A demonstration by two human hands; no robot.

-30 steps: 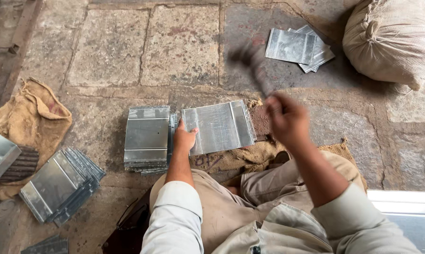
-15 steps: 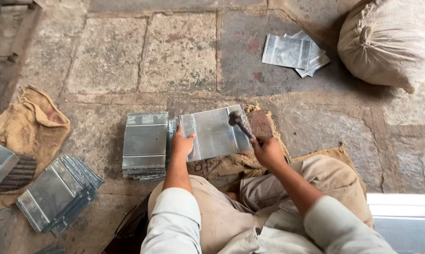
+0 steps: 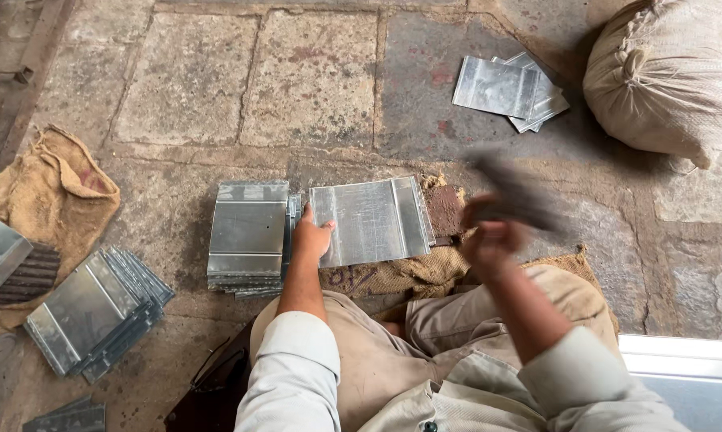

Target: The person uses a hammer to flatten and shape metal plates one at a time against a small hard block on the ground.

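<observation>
On the stone floor point(image 3: 313, 80), a sack point(image 3: 665, 76) lies far right and a stack point(image 3: 247, 236) of folded sheets sits just left of the work. The step looks like hammering a seam: next comes a square blow. The sheet point(image 3: 369, 220), shiny and scratched, lies before the knees. Left hand point(image 3: 313, 240) presses it flat, fingers spread. Right hand point(image 3: 493, 236) grips a blurred hammer point(image 3: 517, 192).
</observation>
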